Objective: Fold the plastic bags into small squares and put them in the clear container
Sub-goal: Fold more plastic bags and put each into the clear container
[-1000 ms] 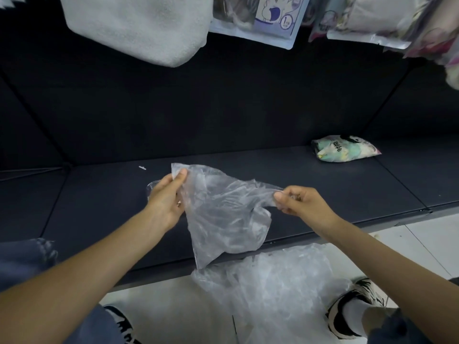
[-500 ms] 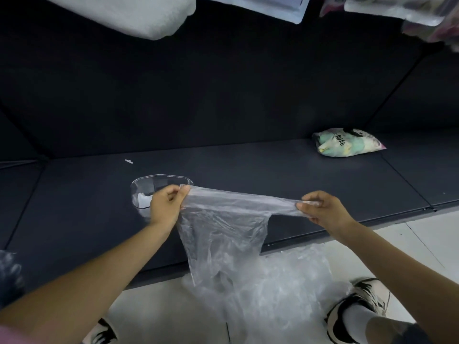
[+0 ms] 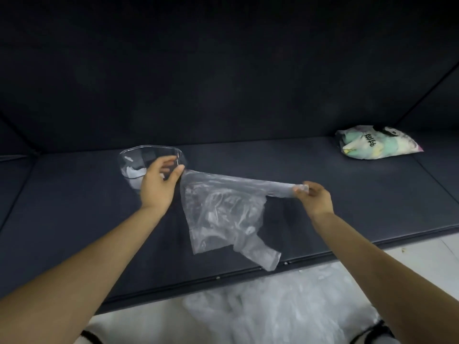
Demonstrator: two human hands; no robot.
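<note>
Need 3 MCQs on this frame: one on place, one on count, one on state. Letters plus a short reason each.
1. Where is the clear container?
A. on the dark surface, behind the left hand
B. on the white floor
C. beside the printed packet

2. How many hands hold the plastic bag?
A. none
B. one
C. two

3. What state is the bag in?
A. folded into a small square
B. stretched out along its top edge, unfolded
C. inside the container

Key:
1 A: it stands on the dark surface just beyond the left hand.
2 C: the left hand and the right hand each pinch an end.
3 B: the top edge is taut between the hands and the rest is spread out below it.
</note>
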